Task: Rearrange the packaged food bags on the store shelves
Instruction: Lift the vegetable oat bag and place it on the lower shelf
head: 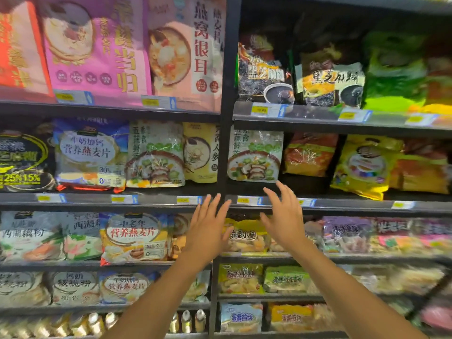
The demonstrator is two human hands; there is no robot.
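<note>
Red bag [17, 45], top left: cut off by the edge of view.
Green bag [396, 69], upper right: print smeared, unreadable.
Price tags [260, 110]: figures too small.
Orange-brown bag [179, 238]: largely covered by left hand [208, 228].
Bottles [186, 321], bottom row: blurred, labels illegible.

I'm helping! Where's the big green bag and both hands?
big green bag [396, 72]: head view, middle of its front.
left hand [208, 231]: head view, its back.
right hand [286, 223]: head view, its back.

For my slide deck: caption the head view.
Left hand and right hand, both open, reach toward a shelved vegetable-print bag.
</note>
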